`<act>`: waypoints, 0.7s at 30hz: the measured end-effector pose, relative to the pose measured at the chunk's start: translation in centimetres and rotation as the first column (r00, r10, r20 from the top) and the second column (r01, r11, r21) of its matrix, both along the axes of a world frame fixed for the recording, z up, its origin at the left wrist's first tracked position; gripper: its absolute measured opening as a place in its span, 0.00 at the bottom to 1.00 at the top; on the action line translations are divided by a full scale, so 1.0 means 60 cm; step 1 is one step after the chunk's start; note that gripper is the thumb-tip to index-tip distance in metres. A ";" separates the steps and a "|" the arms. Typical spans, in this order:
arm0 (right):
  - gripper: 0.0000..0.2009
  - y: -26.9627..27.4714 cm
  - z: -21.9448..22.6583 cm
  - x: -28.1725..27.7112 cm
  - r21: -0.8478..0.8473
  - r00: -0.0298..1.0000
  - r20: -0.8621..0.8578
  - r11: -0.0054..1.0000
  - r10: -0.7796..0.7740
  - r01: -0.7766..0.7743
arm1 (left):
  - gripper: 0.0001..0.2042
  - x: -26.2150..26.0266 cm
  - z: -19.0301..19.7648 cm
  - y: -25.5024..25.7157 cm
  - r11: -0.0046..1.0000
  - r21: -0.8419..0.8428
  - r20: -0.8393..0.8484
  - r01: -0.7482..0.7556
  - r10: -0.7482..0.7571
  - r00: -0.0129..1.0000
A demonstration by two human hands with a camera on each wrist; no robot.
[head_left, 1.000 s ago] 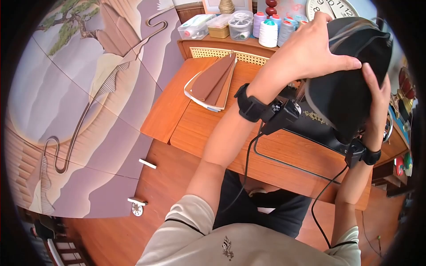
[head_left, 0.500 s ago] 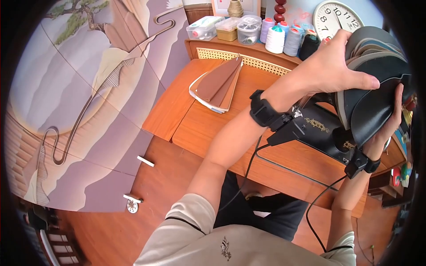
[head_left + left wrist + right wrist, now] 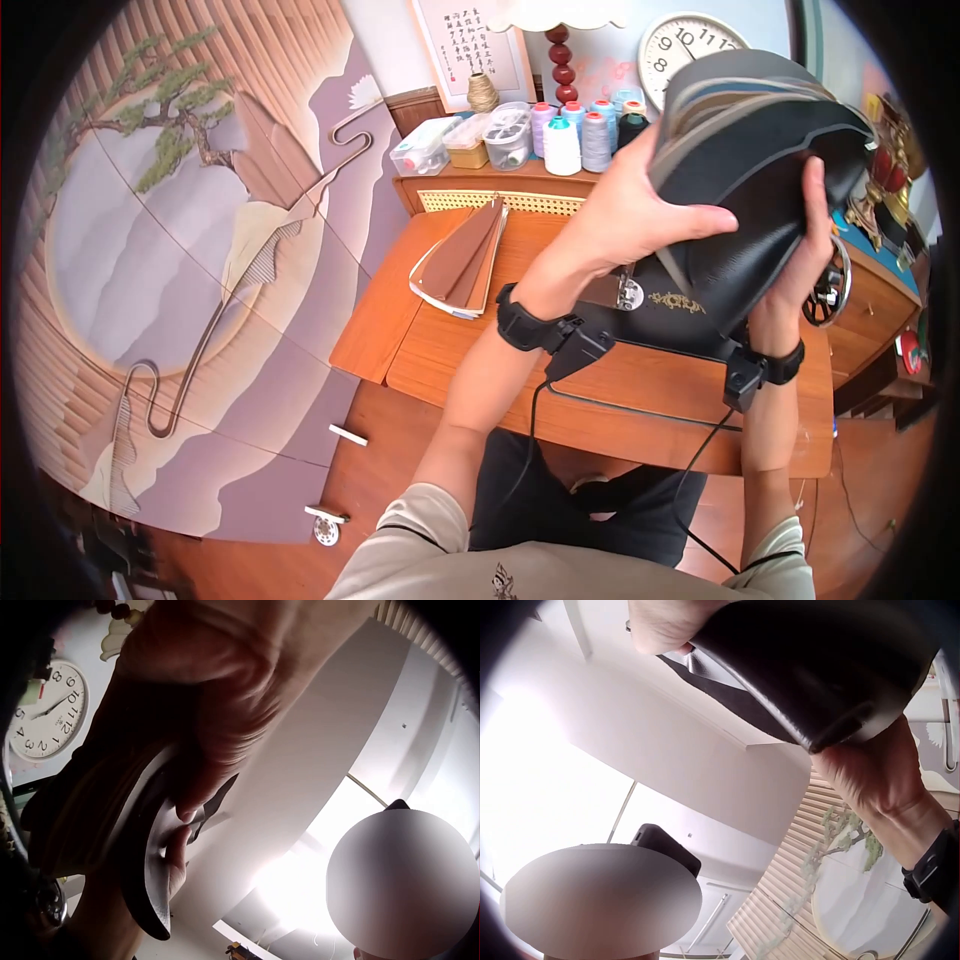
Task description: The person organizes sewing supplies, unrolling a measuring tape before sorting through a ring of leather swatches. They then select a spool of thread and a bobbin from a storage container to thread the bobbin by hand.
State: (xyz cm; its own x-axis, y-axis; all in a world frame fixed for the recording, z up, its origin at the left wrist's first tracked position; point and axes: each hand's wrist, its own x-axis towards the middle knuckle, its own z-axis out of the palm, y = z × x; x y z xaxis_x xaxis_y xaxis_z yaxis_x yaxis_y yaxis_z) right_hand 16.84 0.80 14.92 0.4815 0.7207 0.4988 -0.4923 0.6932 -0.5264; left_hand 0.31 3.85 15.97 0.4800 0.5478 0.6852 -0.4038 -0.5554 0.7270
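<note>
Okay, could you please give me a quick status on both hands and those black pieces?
Left hand gripping layered black pieces, thumb in front. Right hand gripping their right side. Sewing machine close behind, partly hidden.

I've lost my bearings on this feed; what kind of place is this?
Probably a home sewing corner or small workshop: a black sewing machine on a wooden table, thread spools along the shelf behind, and a wall clock.
</note>
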 end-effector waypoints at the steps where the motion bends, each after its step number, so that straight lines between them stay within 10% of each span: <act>1: 0.17 -0.002 -0.001 -0.005 0.002 0.999 -0.024 1.000 0.025 -0.025 | 0.35 -0.004 -0.003 -0.006 0.999 -0.026 -0.037 -0.039 0.039 0.999; 9: 0.23 -0.033 0.000 -0.054 -0.037 0.967 0.182 0.984 0.179 -0.175 | 0.33 -0.047 -0.047 -0.086 0.928 -0.150 -0.049 -0.340 0.336 0.940; 15: 0.32 -0.034 0.015 -0.020 -0.313 0.460 0.730 0.846 0.505 -0.432 | 0.32 -0.168 -0.101 -0.114 0.809 -0.390 -0.005 -0.440 0.476 0.880; 21: 0.22 -0.018 0.013 0.010 -0.074 0.473 0.842 0.924 0.259 -0.374 | 0.29 -0.282 -0.150 -0.096 0.601 -0.592 -0.124 -0.537 0.590 0.798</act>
